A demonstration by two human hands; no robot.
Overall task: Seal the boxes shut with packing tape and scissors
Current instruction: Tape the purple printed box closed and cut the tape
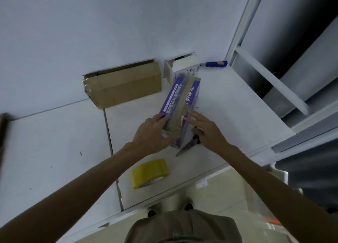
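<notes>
A long purple and white box [183, 94] lies on the white table [228, 111], with a strip of brownish packing tape running along its top. My left hand [151, 133] grips the box's near end, thumb on top and fingers wrapped over the taped end. To the right of the box, my right hand [207, 131] holds the scissors [185, 148]. Its curled fingers hold the black handles, the blades point toward me, and two straight fingers touch the tape. A yellow tape roll [150, 173] lies near the table's front edge.
A brown cardboard box [124, 87] with a taped left end lies against the wall. An open white box [181, 67] stands behind the purple one. A blue-handled tool [215, 63] lies in the back corner. A metal rack [274, 82] borders the table's right side.
</notes>
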